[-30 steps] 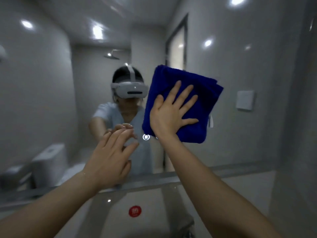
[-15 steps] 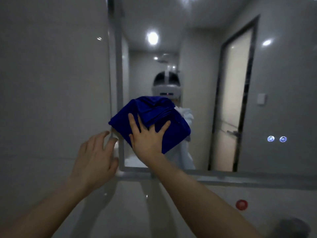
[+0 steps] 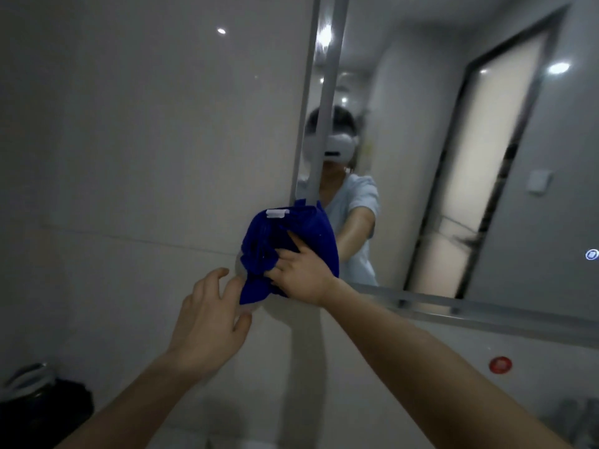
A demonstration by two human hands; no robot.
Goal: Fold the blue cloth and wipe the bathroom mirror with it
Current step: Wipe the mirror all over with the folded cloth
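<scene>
The blue cloth (image 3: 285, 247) is bunched up, with a white tag on top, and lies against the lower left corner of the bathroom mirror (image 3: 421, 157), partly overlapping the tiled wall. My right hand (image 3: 301, 273) presses on the cloth with spread fingers, thumb at the bunched folds. My left hand (image 3: 210, 319) hovers just left of and below the cloth, fingers loosely spread, its fingertips close to the cloth's lower corner. Whether they touch the cloth I cannot tell. The mirror reflects a person wearing a headset.
Grey wall tiles (image 3: 146, 140) fill the left side. A grey ledge (image 3: 486, 314) runs under the mirror. Below it sits a red round sticker (image 3: 500, 364). A lit touch button (image 3: 591, 254) glows on the mirror's right. A dark object (image 3: 42, 406) stands at the lower left.
My right hand slid the cloth from the mirror's middle leftward and down to its lower left corner, where the cloth bunched up. My left hand followed alongside it.
</scene>
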